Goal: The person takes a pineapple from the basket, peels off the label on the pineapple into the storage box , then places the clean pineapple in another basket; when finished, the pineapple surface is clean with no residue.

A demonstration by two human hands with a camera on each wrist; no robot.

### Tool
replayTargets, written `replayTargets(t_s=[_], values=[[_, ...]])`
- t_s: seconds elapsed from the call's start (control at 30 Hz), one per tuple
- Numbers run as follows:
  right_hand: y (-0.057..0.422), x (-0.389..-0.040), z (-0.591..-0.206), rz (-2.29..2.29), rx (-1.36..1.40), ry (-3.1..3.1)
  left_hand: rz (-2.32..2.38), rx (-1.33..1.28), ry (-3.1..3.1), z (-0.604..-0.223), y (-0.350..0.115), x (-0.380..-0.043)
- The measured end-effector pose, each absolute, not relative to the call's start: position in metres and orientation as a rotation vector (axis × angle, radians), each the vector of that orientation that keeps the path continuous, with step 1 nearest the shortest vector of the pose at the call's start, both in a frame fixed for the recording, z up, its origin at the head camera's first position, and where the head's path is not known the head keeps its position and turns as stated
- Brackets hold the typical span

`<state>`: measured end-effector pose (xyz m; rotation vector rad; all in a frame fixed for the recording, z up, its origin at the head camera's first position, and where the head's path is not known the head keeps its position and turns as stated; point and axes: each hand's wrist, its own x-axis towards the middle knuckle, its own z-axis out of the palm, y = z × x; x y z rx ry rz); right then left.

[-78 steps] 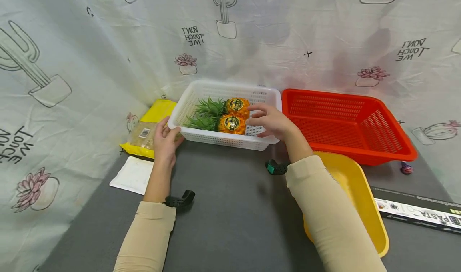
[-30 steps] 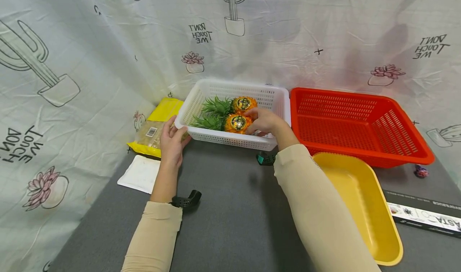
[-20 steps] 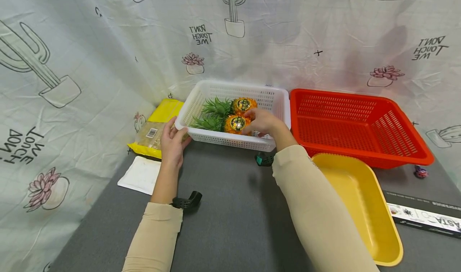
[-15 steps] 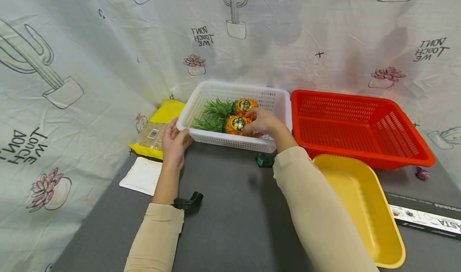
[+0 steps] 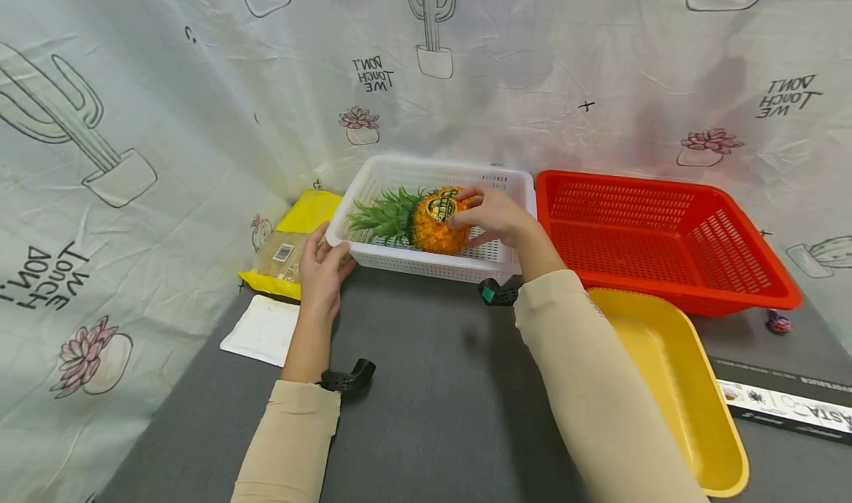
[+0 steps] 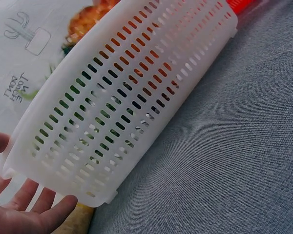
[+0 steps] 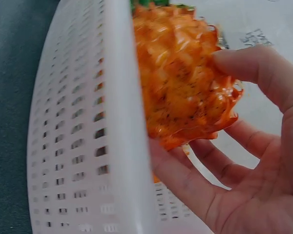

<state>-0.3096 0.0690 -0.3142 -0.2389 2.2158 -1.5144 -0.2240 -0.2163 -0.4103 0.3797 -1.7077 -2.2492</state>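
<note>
The orange, green-leaved pineapple in my right hand hides nearly all of a second orange pineapple behind it in the white, perforated plastic basket. Right of the basket, my beige right sleeve covers part of the yellow plastic tray, the head view's edge cuts off the long black-and-white printed box, and one purplish thing is too small to tell. Left of the basket, my left hand partly hides a yellow, clear-windowed packet.
</note>
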Motion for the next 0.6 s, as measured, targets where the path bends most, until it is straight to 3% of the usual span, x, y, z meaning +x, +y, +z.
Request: replayTargets(t_s=[0.6], values=[[0.094, -0.278, -0.276, -1.63, -0.167, 2.123, -2.241, 0.379, -1.725, -0.41, -0.215, -0.223]])
